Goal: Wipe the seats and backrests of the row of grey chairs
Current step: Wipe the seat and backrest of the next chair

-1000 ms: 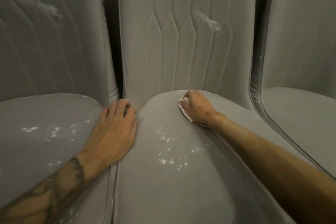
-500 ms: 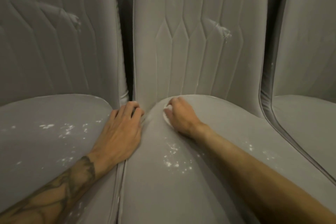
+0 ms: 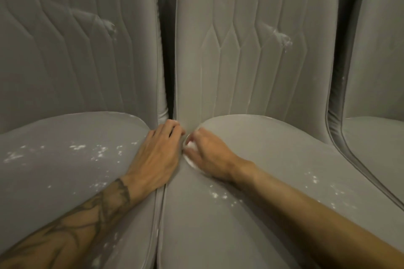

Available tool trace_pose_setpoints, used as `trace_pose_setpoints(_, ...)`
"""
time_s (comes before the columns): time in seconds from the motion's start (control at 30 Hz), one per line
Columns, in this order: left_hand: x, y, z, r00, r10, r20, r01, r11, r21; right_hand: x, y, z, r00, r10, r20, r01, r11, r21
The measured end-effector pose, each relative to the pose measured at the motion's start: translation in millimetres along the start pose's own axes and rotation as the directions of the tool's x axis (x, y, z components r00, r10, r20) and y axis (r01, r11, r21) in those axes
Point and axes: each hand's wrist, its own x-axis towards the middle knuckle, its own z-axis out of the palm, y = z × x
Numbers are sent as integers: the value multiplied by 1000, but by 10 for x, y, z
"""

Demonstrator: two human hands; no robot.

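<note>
Three grey upholstered chairs stand side by side and fill the view, under dim, warm light. The middle seat (image 3: 251,225) bulges up smooth and rounded. Its backrest (image 3: 247,17) rises behind it with stitched vertical channels that meet in diamond points. A narrow dark gap (image 3: 167,61) separates it from the left backrest (image 3: 54,54).

The right hand (image 3: 209,157) is at the back left corner of the middle seat, just beside the foot of the backrest. Its fingers are curled over a small white wipe (image 3: 190,145), pressing it into the fabric (only the wipe's edge shows from under the fingers). The left hand (image 3: 157,157) lies flat and relaxed, holding nothing, along the seam where the left seat (image 3: 54,181) meets the middle one. Its fingertips reach the crease below the gap. The two hands are almost touching.

White specks (image 3: 87,150) are scattered across the left seat. More lie on the middle seat near the right forearm (image 3: 218,195) and towards its right side. Each of the two backrests carries a pale scuff (image 3: 282,36) with a whitish smear. The right chair (image 3: 376,148) shows only its piped edge and part of its seat.
</note>
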Motion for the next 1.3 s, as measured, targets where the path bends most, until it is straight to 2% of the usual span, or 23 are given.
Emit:
trace_pose_setpoints(0.07,6,-73,-12,999,28,37,-29,1000,11,-109,21,-101,996,-69,53,66,997,43)
trace_pose_setpoints(0.1,0,-128,-21,997,56,58,-58,998,32,-101,103,-175,996,-54,68,51,998,39)
trace_pose_setpoints(0.23,-65,-287,-54,984,138,112,-147,986,74,32,360,-250,970,238,-45,-242,965,-104)
trace_pose_setpoints(0.27,-76,-305,-49,985,135,112,-142,988,62,82,263,-189,965,251,-75,-259,958,-125)
trace_pose_setpoints(0.4,-97,-284,-21,988,109,108,-107,994,-27,-32,-282,150,1000,-1,-8,0,998,-63)
trace_pose_setpoints(0.47,-101,-277,-22,989,109,105,-106,994,-34,-146,-244,77,997,-68,22,69,997,-27)
trace_pose_setpoints(0.5,-110,-278,-18,990,106,96,-104,994,-29,-159,-158,0,998,-48,30,48,999,-16)
trace_pose_setpoints(0.63,-123,-285,19,991,110,73,-109,994,-20,-73,135,-190,970,234,-69,-240,964,-112)
trace_pose_setpoints(0.7,-124,-316,39,989,125,75,-124,992,-21,-51,-70,-74,985,157,-68,-163,980,-112)
trace_pose_setpoints(0.77,-132,-350,70,988,137,74,-136,991,-13,-143,-334,101,1000,18,2,-18,1000,-18)
trace_pose_setpoints(0.83,-132,-373,106,988,143,66,-144,989,17,-259,-317,103,999,-42,19,42,999,21)
trace_pose_setpoints(0.9,-122,-378,130,988,143,50,-145,989,25,-273,-18,-107,1000,18,8,-18,1000,-26)
trace_pose_setpoints(0.97,-112,-356,125,988,146,39,-147,989,23,-274,422,-354,983,180,-19,-181,980,-78)
trace_pose_setpoints(1.03,-111,-333,113,987,153,42,-155,987,35,-245,779,-539,921,381,-85,-388,917,-90)
trace_pose_setpoints(1.1,-120,-326,103,987,150,52,-152,988,39,-141,800,-507,880,456,-135,-471,873,-125)
trace_pose_setpoints(1.17,-123,-319,99,988,141,57,-143,989,40,-58,500,-346,915,386,-116,-398,911,-109)
trace_pose_setpoints(1.23,-121,-326,108,989,134,59,-137,989,49,-107,154,-194,974,218,-57,-220,975,-25)
trace_pose_setpoints(1.3,-113,-341,128,990,130,48,-132,990,56,-330,45,-157,998,60,21,-60,998,27)
